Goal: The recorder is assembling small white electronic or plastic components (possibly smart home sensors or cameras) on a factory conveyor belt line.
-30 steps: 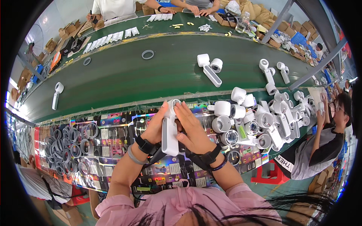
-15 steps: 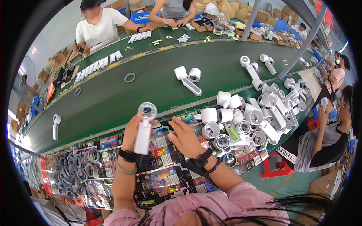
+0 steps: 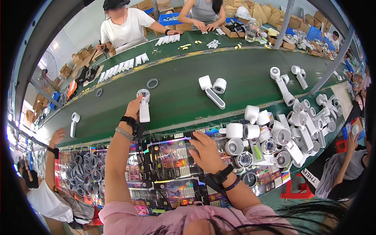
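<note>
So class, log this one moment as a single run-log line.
left hand: holds white handheld fan over green belt | right hand: empty, near fan pile

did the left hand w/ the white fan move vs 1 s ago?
Yes. The left hand carried the white fan from over the printed cartons, away from the body, out onto the green belt.

A long green conveyor belt [image 3: 188,66] curves across in front of me. Beyond it, at my twelve, cardboard boxes [image 3: 270,13] pile up against a pale wall [image 3: 74,31]. Bright daylight glares at nine.
</note>
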Demonstrator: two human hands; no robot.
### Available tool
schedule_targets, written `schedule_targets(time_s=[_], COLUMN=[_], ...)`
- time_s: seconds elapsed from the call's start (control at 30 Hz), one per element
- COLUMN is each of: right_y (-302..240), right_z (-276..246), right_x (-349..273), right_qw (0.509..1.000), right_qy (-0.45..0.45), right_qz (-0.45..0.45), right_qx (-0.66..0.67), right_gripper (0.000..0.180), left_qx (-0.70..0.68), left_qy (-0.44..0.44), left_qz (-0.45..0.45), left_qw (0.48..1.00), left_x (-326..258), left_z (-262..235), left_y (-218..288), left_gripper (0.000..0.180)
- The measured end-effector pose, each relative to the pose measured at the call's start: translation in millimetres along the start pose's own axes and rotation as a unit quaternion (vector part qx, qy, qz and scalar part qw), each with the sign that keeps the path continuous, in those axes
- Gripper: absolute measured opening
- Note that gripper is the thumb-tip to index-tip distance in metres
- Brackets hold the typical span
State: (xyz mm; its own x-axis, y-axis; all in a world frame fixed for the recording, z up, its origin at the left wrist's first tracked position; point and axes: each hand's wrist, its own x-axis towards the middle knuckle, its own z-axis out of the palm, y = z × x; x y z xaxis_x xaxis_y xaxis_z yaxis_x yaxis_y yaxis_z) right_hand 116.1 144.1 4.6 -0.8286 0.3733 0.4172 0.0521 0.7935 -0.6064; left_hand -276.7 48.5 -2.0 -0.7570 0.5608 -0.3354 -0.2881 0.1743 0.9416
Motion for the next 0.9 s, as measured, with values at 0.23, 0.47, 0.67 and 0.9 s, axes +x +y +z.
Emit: schedule_targets(time_s=[0.23, 0.47, 0.67, 0.9], right_y=[0, 7, 16, 8], right_z=[-2, -4, -7, -16], right_x=[-1, 1, 2, 16], right_qw=[1.000, 1.000, 1.000, 0.997], right_qy=[-0.008, 0.012, -0.006, -0.064], right_qz=[0.003, -0.006, -0.020, -0.007], right_qx=[0.005, 0.015, 0.005, 0.038], right_gripper=[0.036, 0.034, 0.034, 0.035], left_qx=[0.113, 0.156, 0.816, 0.583], left_qy=[0.122, 0.160, 0.098, 0.426], left_qz=[0.026, 0.000, 0.136, -0.035], left_qw=[0.986, 0.975, 0.553, 0.691], left_x=[-7, -65, -34, 34], left_z=[-37, -65, -185, -251], left_y=[-6, 8, 86, 125], left_gripper=[0.044, 0.059, 0.039, 0.045])
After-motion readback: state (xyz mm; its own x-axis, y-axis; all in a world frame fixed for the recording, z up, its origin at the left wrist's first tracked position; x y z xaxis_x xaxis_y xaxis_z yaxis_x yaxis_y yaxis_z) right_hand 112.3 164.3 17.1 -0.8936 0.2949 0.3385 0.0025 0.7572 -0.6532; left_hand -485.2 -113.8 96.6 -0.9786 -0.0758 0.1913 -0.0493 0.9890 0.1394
